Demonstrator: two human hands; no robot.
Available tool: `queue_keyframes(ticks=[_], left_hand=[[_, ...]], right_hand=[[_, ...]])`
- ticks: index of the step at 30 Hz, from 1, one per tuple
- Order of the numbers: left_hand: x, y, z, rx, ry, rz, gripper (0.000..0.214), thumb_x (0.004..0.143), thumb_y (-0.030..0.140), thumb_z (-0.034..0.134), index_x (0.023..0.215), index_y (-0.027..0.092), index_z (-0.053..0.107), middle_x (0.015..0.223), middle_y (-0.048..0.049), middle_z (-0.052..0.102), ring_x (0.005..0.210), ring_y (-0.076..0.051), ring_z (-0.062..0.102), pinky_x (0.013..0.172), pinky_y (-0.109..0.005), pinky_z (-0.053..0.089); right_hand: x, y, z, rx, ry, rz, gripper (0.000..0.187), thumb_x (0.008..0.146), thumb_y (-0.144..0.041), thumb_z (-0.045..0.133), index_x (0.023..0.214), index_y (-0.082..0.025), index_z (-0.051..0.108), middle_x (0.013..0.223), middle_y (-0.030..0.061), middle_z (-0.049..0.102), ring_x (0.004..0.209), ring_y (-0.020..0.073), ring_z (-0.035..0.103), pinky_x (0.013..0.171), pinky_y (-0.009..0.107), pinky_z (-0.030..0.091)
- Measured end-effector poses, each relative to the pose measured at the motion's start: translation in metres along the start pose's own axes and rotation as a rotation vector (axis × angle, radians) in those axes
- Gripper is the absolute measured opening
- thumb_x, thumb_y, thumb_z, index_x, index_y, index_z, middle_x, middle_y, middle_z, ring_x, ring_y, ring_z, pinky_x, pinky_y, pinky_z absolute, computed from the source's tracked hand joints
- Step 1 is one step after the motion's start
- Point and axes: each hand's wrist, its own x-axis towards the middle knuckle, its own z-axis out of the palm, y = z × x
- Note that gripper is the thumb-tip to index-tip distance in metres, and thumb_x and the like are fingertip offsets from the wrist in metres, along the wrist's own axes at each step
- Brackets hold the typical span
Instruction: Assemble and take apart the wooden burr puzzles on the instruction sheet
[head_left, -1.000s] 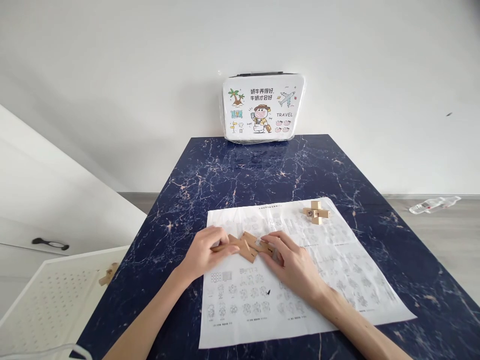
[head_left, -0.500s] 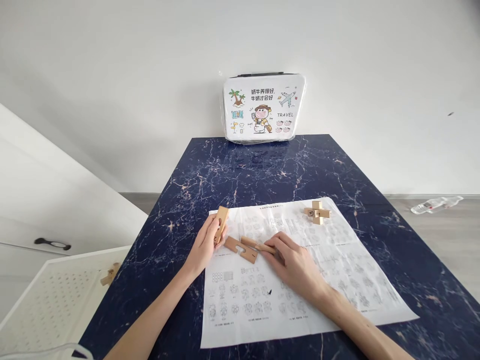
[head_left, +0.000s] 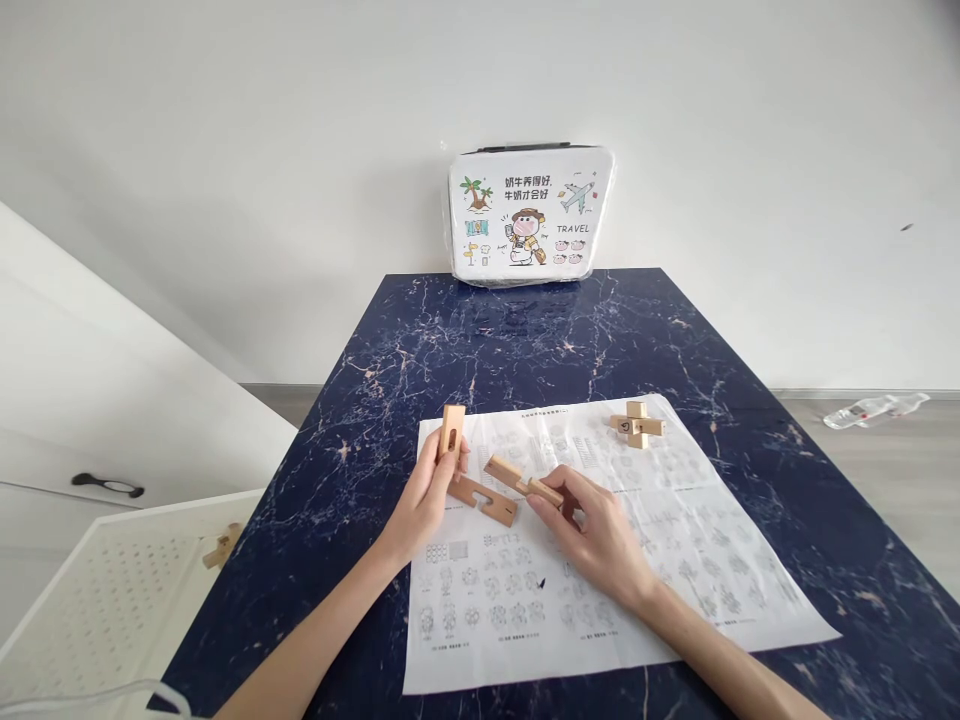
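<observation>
My left hand (head_left: 421, 492) grips a slotted wooden puzzle piece (head_left: 452, 432), held nearly upright with its oblong slot facing me. My right hand (head_left: 592, 525) pinches one end of a notched wooden puzzle piece (head_left: 508, 470), which slants up to the left over the paper. Between the hands a flat notched wooden piece (head_left: 495, 504) lies on the printed instruction sheet (head_left: 517, 655); its left end is close to my left fingers. An assembled wooden cross-shaped puzzle (head_left: 637, 426) rests on the sheet's far right part.
A white cartoon-printed case (head_left: 531, 215) in clear plastic stands at the far end of the dark blue marbled table (head_left: 517, 345). Below the table's left edge is a white perforated basket (head_left: 112, 590) with a wooden piece (head_left: 222, 547). Clear plastic packaging (head_left: 874, 409) lies on the floor at right.
My left hand has turned its piece more upright, so its slot shows. My right hand has rolled its piece and raised it slightly, bringing the notch into view. The flat piece stays put.
</observation>
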Motion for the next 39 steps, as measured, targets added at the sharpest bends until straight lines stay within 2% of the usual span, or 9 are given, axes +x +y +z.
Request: queue_keyframes(ticks=[5,9,15,18,23,28,34,39], left_hand=[[-0.008,0.001,0.014,0.108,-0.088,0.086,0.032,0.118,0.042,0.035,0.133,0.024,0.056,0.109,-0.0094,0.065,0.096,-0.023,0.066,0.090,-0.040,0.058],[-0.011,-0.001,0.019,0.174,-0.146,0.142,0.039,0.118,0.036,0.033,0.155,0.027,0.043,0.117,-0.0102,0.067,0.101,-0.025,0.068,0.089,-0.042,0.060],[-0.010,0.000,0.019,0.218,-0.179,0.166,0.044,0.118,0.031,0.033,0.162,0.029,0.036,0.120,-0.0101,0.068,0.103,-0.025,0.070,0.096,-0.044,0.062],[-0.010,0.004,0.019,0.278,-0.204,0.171,0.051,0.118,0.031,0.034,0.168,0.031,0.027,0.130,-0.0123,0.067,0.112,-0.027,0.071,0.100,-0.047,0.063],[-0.009,0.007,0.019,0.276,-0.223,0.200,0.054,0.117,0.027,0.035,0.170,0.035,0.023,0.151,-0.0134,0.058,0.140,-0.030,0.061,0.119,-0.054,0.055],[-0.009,0.006,0.019,0.265,-0.236,0.176,0.056,0.117,0.027,0.035,0.171,0.035,0.021,0.157,-0.0140,0.055,0.145,-0.031,0.058,0.121,-0.057,0.053],[-0.010,0.004,0.019,0.174,-0.261,0.145,0.056,0.118,0.029,0.035,0.172,0.036,0.022,0.165,-0.0115,0.048,0.156,-0.033,0.045,0.130,-0.058,0.040],[-0.012,0.001,0.018,0.136,-0.282,0.126,0.055,0.118,0.030,0.035,0.171,0.039,0.023,0.164,-0.0099,0.048,0.155,-0.032,0.046,0.131,-0.060,0.036]], right_hand=[[-0.001,-0.004,0.002,0.046,-0.010,-0.002,0.030,0.109,-0.047,0.054,0.092,-0.024,0.062,0.071,0.0006,0.065,0.057,0.0164,0.056,0.051,0.029,0.046],[-0.001,-0.007,0.002,0.147,-0.061,0.069,0.029,0.110,-0.047,0.054,0.092,-0.024,0.059,0.067,-0.0004,0.069,0.050,0.0153,0.058,0.048,0.028,0.044],[-0.003,-0.008,0.003,0.177,-0.064,0.097,0.027,0.109,-0.047,0.055,0.094,-0.024,0.059,0.067,-0.0003,0.071,0.048,0.0146,0.059,0.047,0.027,0.043],[-0.003,-0.009,0.002,0.170,-0.057,0.087,0.028,0.109,-0.047,0.055,0.093,-0.024,0.059,0.067,-0.0006,0.070,0.048,0.0145,0.059,0.048,0.027,0.043],[-0.002,-0.010,0.001,0.159,-0.055,0.079,0.028,0.109,-0.047,0.054,0.093,-0.024,0.058,0.066,-0.0007,0.069,0.049,0.0146,0.059,0.049,0.027,0.044],[-0.002,-0.011,0.002,0.173,-0.069,0.090,0.026,0.108,-0.046,0.055,0.094,-0.024,0.058,0.067,-0.0007,0.070,0.048,0.0142,0.058,0.047,0.026,0.043],[-0.003,-0.009,0.002,0.194,-0.113,0.103,0.025,0.108,-0.045,0.055,0.095,-0.024,0.058,0.069,0.0000,0.071,0.048,0.0144,0.059,0.047,0.026,0.042],[-0.003,-0.007,0.003,0.200,-0.133,0.120,0.025,0.108,-0.047,0.056,0.095,-0.025,0.057,0.068,-0.0003,0.072,0.048,0.0152,0.060,0.047,0.027,0.042]])
